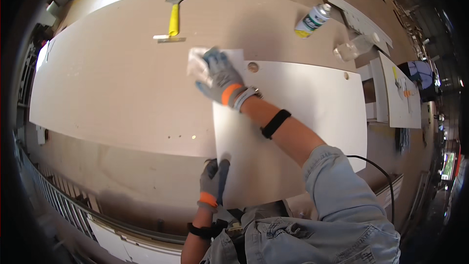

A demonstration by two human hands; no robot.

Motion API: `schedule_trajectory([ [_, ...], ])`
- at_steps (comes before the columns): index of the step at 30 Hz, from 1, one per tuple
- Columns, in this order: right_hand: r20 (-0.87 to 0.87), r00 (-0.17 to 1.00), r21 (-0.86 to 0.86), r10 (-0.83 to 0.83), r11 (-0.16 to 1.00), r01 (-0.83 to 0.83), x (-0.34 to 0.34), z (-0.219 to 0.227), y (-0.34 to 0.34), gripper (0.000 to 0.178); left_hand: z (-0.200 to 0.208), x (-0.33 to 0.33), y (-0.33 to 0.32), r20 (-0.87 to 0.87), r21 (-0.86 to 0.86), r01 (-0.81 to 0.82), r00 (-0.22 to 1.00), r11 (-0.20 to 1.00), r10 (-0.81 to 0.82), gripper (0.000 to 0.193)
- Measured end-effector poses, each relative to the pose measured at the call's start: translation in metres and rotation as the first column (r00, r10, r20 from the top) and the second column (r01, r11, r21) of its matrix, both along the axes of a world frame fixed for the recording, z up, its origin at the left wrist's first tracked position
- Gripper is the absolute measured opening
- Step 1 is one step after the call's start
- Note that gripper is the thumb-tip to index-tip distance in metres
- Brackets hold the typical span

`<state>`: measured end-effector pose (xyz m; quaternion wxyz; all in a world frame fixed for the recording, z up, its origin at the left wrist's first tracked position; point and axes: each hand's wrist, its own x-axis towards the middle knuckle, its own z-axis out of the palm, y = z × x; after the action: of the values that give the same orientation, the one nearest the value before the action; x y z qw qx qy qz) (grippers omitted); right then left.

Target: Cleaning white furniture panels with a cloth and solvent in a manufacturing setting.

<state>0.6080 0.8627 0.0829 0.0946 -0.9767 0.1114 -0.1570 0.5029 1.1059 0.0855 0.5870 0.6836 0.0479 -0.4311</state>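
Observation:
A white panel (293, 132) with round holes near its far edge lies on a larger beige board. My right hand (222, 76), in a grey glove with an orange cuff, reaches over the panel's far left corner. Its fingers are closed on a crumpled white cloth (197, 65), part of which is hidden under the hand. Lower down, my left hand (211, 182), gloved likewise, grips the panel's near left edge. The thumb side shows on top, while the other fingers are partly hidden.
On the beige board (112, 78) lies a yellow-handled scraper (174, 22) beside a thin strip (169, 38). A spray can (312, 20) and a clear bottle (355, 48) are at the far right. More boards (398, 93) stand beyond, and a dark cable (386, 172) curves near my right arm.

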Motion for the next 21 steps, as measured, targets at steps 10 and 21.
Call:
schedule_trajectory([
  [10,-0.084,0.965,0.121,-0.249,0.959,0.258,-0.176,-0.002,-0.143,0.059,-0.008,-0.006,-0.026,0.277,0.341,-0.180,0.957,0.923,0.084,0.052],
  [21,-0.057,0.998,0.135,0.002,0.991,0.006,-0.093,-0.015,-0.055,0.067,-0.019,-0.009,-0.022,0.319,0.324,-0.123,0.948,0.938,0.015,0.054],
])
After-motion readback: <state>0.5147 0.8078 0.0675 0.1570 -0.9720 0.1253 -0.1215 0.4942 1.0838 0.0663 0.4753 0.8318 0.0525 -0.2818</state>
